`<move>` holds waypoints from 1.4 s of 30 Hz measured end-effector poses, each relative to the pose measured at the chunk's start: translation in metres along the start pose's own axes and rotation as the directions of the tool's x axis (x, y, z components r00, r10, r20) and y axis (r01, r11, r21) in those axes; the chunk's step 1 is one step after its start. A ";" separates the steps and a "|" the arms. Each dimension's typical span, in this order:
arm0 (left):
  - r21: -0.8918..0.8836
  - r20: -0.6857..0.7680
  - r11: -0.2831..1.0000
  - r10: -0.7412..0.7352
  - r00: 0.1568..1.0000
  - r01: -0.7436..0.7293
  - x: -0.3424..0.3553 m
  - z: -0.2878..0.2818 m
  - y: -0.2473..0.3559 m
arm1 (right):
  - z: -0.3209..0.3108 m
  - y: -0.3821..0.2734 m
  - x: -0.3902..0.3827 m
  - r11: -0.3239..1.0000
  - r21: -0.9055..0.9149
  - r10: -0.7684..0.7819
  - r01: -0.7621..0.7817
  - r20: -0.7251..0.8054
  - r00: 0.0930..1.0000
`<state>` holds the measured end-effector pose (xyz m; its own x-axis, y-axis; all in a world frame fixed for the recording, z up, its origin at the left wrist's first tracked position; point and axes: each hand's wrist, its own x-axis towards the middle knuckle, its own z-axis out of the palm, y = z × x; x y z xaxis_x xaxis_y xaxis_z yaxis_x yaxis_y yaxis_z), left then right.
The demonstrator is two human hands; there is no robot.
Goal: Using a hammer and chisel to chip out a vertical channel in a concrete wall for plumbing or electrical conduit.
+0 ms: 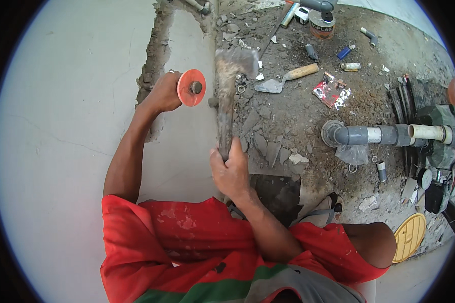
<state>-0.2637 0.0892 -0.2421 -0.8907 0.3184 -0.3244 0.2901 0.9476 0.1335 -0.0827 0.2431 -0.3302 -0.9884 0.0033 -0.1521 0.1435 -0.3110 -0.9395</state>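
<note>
My left hand is closed on a chisel with a round red hand guard, its metal end facing up, beside a rough groove cut in the white wall. My right hand grips the long handle of a dusty hammer, whose blurred head is raised right of the chisel. My left hand hides most of the chisel's shaft.
Rubble covers the floor at the right, with a trowel, a can, a torn red packet and pipe offcuts. Grey pipework joins a green machine. A yellow round lid lies lower right.
</note>
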 end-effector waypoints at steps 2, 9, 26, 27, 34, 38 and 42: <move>0.016 -0.006 1.000 0.013 1.000 -0.013 -0.002 -0.005 -0.001 | -0.018 -0.032 0.013 0.972 0.221 0.091 -0.077 -0.054 0.994; 0.094 0.019 0.994 0.056 0.998 -0.058 -0.004 0.011 -0.011 | 0.031 0.030 -0.014 0.996 -0.078 0.034 -0.035 -0.010 0.999; 0.535 0.207 0.717 0.402 0.892 -0.447 -0.018 0.034 0.026 | -0.008 0.012 0.016 0.982 0.104 0.165 -0.157 -0.079 0.983; 0.508 0.086 0.745 0.456 0.886 -0.433 -0.016 0.029 0.042 | -0.018 0.009 0.023 0.998 0.022 0.059 -0.057 -0.123 0.991; 0.495 -0.324 0.852 0.362 0.874 -0.169 0.014 0.021 0.005 | -0.022 0.016 0.040 0.988 0.142 0.084 -0.067 -0.118 0.989; 0.653 -0.346 0.754 0.375 0.860 -0.067 0.028 0.031 0.001 | -0.037 0.009 0.043 0.968 0.235 0.133 -0.089 -0.179 0.975; 0.674 -0.331 0.736 0.375 0.866 -0.061 0.035 0.031 0.013 | -0.056 -0.004 0.047 0.926 0.355 0.225 -0.129 -0.242 0.944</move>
<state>-0.2803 0.1132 -0.2813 -0.7784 0.6227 0.0793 0.5035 0.6949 -0.5134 -0.1275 0.2976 -0.3504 -0.8886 0.1631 -0.4288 0.2430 -0.6255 -0.7415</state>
